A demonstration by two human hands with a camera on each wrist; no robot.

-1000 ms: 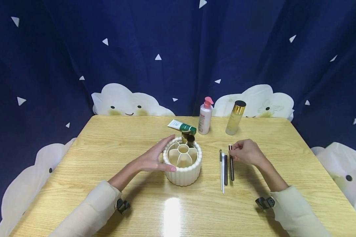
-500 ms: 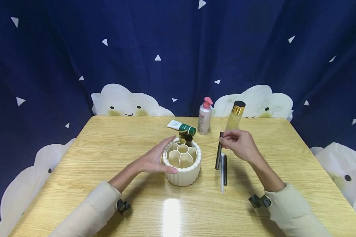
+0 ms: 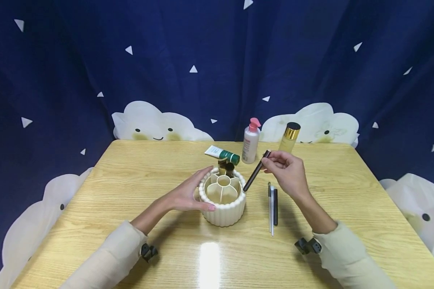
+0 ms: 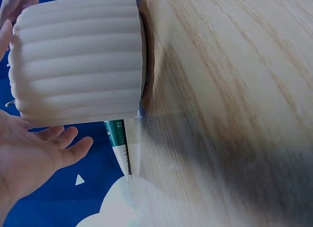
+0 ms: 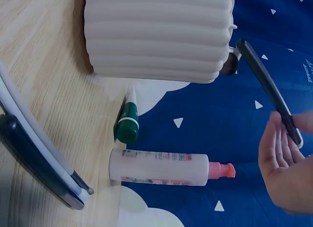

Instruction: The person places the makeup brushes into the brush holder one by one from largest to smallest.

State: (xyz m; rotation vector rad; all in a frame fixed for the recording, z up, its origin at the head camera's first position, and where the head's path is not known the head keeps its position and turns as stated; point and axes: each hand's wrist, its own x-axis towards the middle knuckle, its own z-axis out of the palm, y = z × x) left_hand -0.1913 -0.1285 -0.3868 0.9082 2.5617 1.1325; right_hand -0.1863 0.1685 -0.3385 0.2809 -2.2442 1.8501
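Head view, centre: white ribbed holder (image 3: 222, 216) stands upright on the table (image 3: 148, 168), its top divided into petal-shaped compartments around a round middle one. A dark-headed brush (image 3: 230, 168) and a gold-and-dark item (image 3: 222, 167) stick up at its far side.

Your left hand (image 3: 186, 195) rests at the holder's left side, thumb along the near rim and fingers toward the far side. Thumb and fingers are spread apart; the left wrist view shows the fingers extended rather than curled.

Your right hand (image 3: 287, 172), right of centre, has its fingers clamped on a dark pen (image 3: 256, 172), pinched near its upper end. The pen is in the air, tilted, lower tip at the holder's right rim in the head view. You cannot tell from either view whether tip and rim touch.

Right of the holder, side by side on the table: thin brush (image 3: 269, 208), white stick (image 3: 272, 214), dark stick (image 3: 275, 207).

Behind, from the middle toward the right: green-and-white tube (image 3: 222, 154) lying down; pump bottle (image 3: 250, 145) with pink top, upright; yellowish bottle (image 3: 289, 137) with gold-and-black cap, its lower part hidden by your right hand. Navy curtain (image 3: 166, 60) with white triangles fills the upper frame.
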